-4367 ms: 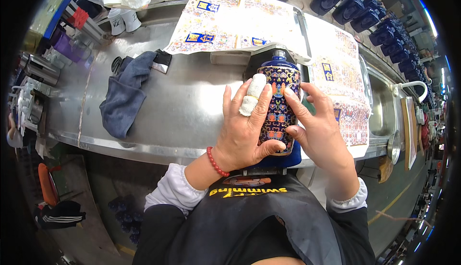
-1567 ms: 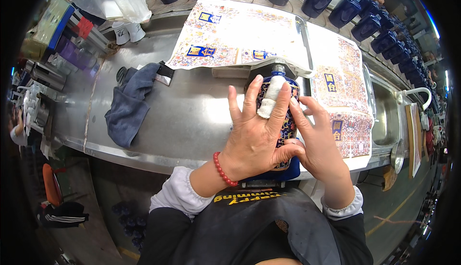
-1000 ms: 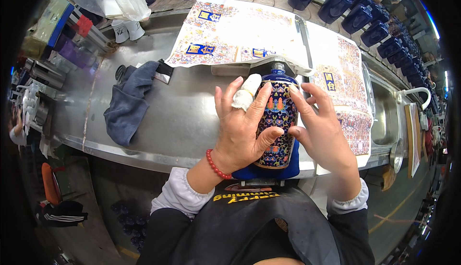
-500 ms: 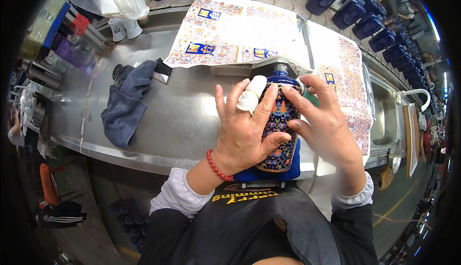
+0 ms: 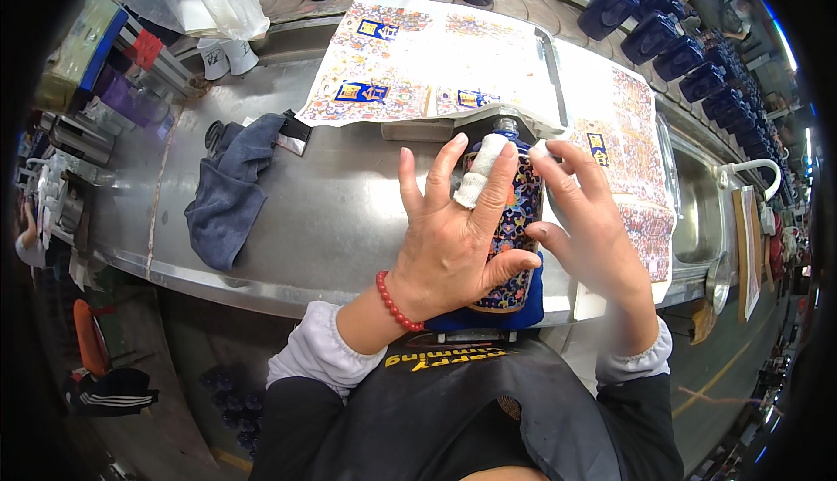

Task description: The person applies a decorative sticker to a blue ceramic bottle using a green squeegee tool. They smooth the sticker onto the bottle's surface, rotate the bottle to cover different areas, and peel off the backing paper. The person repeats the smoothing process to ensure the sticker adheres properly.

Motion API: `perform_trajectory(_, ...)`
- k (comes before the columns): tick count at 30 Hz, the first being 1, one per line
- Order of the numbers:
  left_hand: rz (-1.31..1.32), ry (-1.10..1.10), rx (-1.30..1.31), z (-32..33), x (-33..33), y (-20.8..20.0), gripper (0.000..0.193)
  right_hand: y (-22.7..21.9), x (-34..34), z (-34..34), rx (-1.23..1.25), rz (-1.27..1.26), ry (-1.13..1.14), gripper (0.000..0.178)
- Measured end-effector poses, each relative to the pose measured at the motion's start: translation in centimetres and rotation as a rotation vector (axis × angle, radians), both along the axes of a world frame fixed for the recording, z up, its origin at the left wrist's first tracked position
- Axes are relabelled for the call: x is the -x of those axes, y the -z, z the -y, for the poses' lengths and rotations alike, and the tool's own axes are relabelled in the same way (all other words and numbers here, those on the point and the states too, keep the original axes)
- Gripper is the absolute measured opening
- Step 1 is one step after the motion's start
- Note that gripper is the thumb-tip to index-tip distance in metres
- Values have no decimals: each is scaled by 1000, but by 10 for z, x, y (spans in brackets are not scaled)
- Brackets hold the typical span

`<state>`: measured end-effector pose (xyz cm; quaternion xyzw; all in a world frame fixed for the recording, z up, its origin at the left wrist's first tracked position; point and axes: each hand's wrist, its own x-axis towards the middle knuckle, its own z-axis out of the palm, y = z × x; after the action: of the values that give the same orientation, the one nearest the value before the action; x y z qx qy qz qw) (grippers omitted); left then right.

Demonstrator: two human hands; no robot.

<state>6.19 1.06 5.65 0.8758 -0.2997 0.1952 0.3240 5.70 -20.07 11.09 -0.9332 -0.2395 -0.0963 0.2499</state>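
A dark blue bottle [image 5: 514,263] with a colourful floral pattern lies tilted in front of me, its neck pointing away. Under its near end is a bright blue cloth or pad [image 5: 528,308]. My left hand [image 5: 458,233] lies over the bottle's left side, fingers spread; one finger is wrapped in white bandage, and a red bead bracelet circles the wrist. At the bottle's right edge is my right hand [image 5: 597,215], its fingers bent and apart, with the index fingertip near the shoulder and the thumb by the side. Both hands partly hide the pattern.
Beyond the bottle, printed patterned sheets [image 5: 392,63] lie over a tray [image 5: 558,89]. A grey-blue towel [image 5: 225,193] rests on the metal table at left. Rows of blue bottles [image 5: 610,10] line the back and right. A sink [image 5: 700,206] is at right.
My left hand has shifted slightly right across the bottle, covering more of its upper left. My right index finger has moved from the bottle's front to its right edge.
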Motion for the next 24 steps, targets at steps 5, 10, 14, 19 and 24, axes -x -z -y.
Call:
perform_trajectory(5,-64,60,-9,-4,3,-2,98,3,-13,2,-182,118,62,32)
perform_trajectory(10,-27,36,193,-9,3,-1,88,0,-15,6,-138,301,-22,25)
perform_trajectory(14,54,-1,-25,-11,-11,-3,72,-2,-4,16,-300,109,74,23)
perform_trajectory(19,93,-27,-131,-9,-18,-9,70,4,1,27,-443,-1,182,22)
perform_trajectory(24,89,-55,-167,-8,-21,-13,69,11,-3,33,-465,-8,187,23)
